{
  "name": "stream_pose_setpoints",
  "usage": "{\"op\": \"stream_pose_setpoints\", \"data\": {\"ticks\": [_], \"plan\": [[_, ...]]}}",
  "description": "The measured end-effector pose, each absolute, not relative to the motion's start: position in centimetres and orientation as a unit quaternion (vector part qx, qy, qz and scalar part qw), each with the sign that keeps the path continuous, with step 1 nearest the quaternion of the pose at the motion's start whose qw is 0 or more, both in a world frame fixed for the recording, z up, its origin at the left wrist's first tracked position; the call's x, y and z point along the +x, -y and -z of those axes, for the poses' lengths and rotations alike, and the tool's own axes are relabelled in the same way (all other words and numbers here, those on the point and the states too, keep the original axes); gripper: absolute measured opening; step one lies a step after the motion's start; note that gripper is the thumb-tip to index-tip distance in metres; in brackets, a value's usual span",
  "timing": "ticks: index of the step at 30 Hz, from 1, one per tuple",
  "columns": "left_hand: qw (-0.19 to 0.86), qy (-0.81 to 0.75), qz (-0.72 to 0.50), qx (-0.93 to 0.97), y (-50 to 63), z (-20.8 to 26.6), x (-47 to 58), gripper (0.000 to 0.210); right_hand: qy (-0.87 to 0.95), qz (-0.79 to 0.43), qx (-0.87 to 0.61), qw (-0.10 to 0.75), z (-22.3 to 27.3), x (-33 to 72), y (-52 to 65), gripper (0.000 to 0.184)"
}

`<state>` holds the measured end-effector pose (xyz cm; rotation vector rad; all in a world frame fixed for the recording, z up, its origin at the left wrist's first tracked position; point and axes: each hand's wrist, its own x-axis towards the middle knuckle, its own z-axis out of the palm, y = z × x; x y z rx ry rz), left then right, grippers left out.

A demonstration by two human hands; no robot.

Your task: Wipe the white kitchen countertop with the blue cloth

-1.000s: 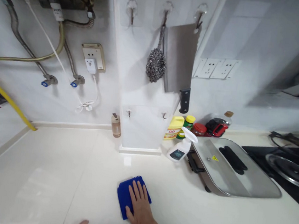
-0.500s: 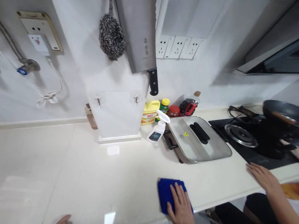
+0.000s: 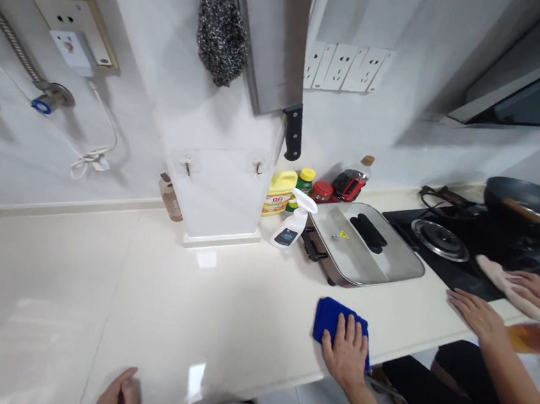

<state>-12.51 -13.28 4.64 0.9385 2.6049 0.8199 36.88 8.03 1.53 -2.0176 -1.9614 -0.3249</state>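
Note:
My right hand (image 3: pixel 347 353) lies flat with spread fingers on a folded blue cloth (image 3: pixel 332 317), pressing it onto the cream countertop (image 3: pixel 143 304) close to the counter's front edge. At the bottom of the view, my left hand (image 3: pixel 118 395) rests on the front edge of the counter and holds nothing.
A steel lidded pan (image 3: pixel 366 244), a white spray bottle (image 3: pixel 293 224) and several jars stand behind the cloth. A cleaver (image 3: pixel 279 49) and a steel scourer (image 3: pixel 221 33) hang on the wall. Another person's hands (image 3: pixel 477 314) work at the black stove (image 3: pixel 468 248) on the right.
My right hand has slid the blue cloth to the right along the counter toward its front edge. The view has swung right, and another person's hands now show at the stove.

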Motion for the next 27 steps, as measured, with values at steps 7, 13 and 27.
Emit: {"op": "stream_pose_setpoints", "data": {"ticks": [7,13,27], "plan": [[0.065,-0.899,-0.295,0.318,13.5,-4.0,-11.5,0.037,0.788,0.069,-0.595,0.142,-3.0,26.7,-3.6,0.073],[0.054,-0.907,-0.280,0.310,13.7,-4.4,-11.0,0.038,0.878,-0.031,-0.468,0.097,-5.4,17.1,-3.4,0.084],[0.111,-0.907,-0.281,0.293,13.3,-5.4,-11.6,0.039,0.919,-0.134,-0.351,0.120,-6.4,13.7,-5.9,0.084]]}}
